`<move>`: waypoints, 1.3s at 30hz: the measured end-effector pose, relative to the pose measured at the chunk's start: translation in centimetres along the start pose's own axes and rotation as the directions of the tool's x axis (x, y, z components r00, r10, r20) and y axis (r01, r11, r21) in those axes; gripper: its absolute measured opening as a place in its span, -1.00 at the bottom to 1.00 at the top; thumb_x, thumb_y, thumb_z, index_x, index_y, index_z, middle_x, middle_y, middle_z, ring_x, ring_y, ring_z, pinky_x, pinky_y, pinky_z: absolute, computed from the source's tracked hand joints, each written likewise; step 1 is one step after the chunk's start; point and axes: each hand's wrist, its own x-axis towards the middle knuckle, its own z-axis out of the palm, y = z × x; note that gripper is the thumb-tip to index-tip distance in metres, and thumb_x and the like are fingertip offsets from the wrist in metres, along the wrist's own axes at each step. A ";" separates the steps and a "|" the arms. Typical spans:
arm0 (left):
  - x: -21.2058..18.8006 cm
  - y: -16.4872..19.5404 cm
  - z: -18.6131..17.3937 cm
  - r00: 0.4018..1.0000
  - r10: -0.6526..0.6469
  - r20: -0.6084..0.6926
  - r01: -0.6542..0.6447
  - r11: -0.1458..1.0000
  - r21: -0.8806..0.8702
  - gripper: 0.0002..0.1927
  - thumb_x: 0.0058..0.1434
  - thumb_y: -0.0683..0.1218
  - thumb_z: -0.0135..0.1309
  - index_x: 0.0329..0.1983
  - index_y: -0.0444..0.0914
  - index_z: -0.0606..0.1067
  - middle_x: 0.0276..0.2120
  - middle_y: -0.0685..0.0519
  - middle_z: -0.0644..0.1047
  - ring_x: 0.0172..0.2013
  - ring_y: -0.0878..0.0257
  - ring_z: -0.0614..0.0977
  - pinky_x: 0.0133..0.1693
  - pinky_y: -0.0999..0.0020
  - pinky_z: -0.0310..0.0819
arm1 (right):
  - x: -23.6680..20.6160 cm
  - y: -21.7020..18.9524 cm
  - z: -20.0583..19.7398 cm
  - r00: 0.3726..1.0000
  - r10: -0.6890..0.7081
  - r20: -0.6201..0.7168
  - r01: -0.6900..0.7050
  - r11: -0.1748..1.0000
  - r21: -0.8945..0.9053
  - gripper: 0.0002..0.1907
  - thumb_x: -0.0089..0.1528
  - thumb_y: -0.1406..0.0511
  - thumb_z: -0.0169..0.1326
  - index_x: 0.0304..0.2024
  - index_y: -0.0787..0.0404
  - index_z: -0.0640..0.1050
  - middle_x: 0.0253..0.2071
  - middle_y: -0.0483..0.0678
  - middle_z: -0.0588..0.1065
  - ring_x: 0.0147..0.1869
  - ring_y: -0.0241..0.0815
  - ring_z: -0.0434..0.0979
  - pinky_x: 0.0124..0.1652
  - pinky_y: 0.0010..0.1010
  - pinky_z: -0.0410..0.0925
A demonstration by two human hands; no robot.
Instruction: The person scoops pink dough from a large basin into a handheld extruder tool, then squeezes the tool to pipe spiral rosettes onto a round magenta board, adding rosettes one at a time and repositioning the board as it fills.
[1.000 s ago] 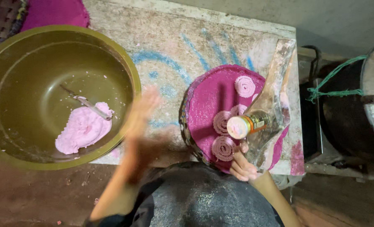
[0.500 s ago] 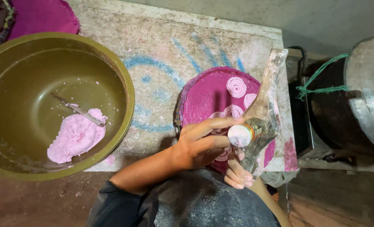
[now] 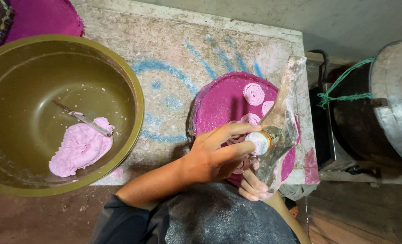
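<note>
Head view, looking straight down. A second ago my left hand (image 3: 214, 156) was spread flat and blurred in the lower middle of the frame; half a second ago it was closing in, and now its thumb and fingers are curled over the white nozzle end of the clear plastic piping bag (image 3: 280, 122), at lower right of centre. So both hands have come together on the bag. My right hand (image 3: 254, 186) sits beneath it, fingers pressed together and wrapped up around the bag's lower part, mostly hidden.

The bag is crinkled, glossy film, smeared inside, tapering up toward the upper right. Under it lies the round magenta mat (image 3: 223, 106), rough and woven-looking, carrying pale pink coiled spirals (image 3: 254, 93) with ridged, rope-like turns.

At left, the big olive-green bowl (image 3: 128, 81), smooth and speckled, holds a soft lump of pink dough (image 3: 76, 149) with a thin metal knife (image 3: 81, 119) resting on it. The concrete slab (image 3: 174, 49) is pitted, with blue streaks.
</note>
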 end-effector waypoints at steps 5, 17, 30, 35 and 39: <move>-0.3 -0.6 0.5 0.995 -0.070 0.067 0.062 0.991 0.120 -0.58 0.20 -0.12 0.31 0.11 -0.01 0.48 0.24 -0.12 0.44 0.08 0.01 0.64 0.00 0.23 0.63 | 0.3 0.1 0.7 0.994 -0.036 -0.102 0.029 0.997 -0.066 -0.49 0.48 0.01 -0.31 0.20 0.19 0.44 -0.43 0.05 0.46 -0.41 -0.07 0.46 -0.29 -0.21 0.35; 2.4 -4.8 -0.9 0.811 -0.582 0.060 0.466 0.704 0.536 -0.33 0.14 0.11 0.18 0.31 -0.16 0.35 -0.05 -0.02 0.61 0.00 0.03 0.67 0.02 -0.08 0.49 | 5.7 0.5 7.9 0.757 -0.119 -0.643 -0.589 0.302 -0.749 -0.04 0.14 -0.34 0.10 0.10 0.37 0.37 -0.06 0.12 0.48 0.11 0.01 0.48 0.09 -0.21 0.37; -0.1 -8.6 -1.5 0.727 -0.316 0.610 0.669 0.527 -0.524 0.16 0.02 0.18 0.53 0.47 -0.24 0.04 0.11 -0.11 0.57 0.04 0.00 0.67 0.08 0.03 0.65 | 1.1 -11.7 7.9 0.672 0.143 -0.726 -0.736 0.230 -0.636 0.00 0.21 -0.27 0.05 0.36 0.39 0.38 0.18 0.09 0.50 0.26 -0.07 0.46 0.22 -0.22 0.33; -1.0 -12.0 -0.3 0.906 -0.390 0.163 0.144 -0.078 -0.986 -0.01 -0.03 0.49 0.22 0.29 -0.16 0.25 0.24 0.03 0.41 0.28 0.13 0.37 0.34 0.06 0.16 | -1.1 -10.7 6.1 0.407 0.208 -0.889 -0.817 0.519 -0.252 -0.15 0.27 -0.18 -0.16 0.40 0.25 0.28 0.13 0.17 0.51 0.18 0.02 0.52 0.19 -0.16 0.36; -2.1 -15.0 3.1 0.873 -0.477 0.102 0.006 -0.197 -0.980 -0.50 0.30 0.33 0.08 -0.01 -0.11 0.35 -0.21 0.12 0.41 0.00 0.18 0.48 0.32 0.08 0.27 | -0.2 -12.2 5.3 0.204 0.114 -0.972 -0.943 0.289 -0.164 -0.18 0.25 -0.20 -0.31 0.25 0.28 0.41 0.03 0.12 0.62 0.12 -0.05 0.64 0.16 -0.24 0.44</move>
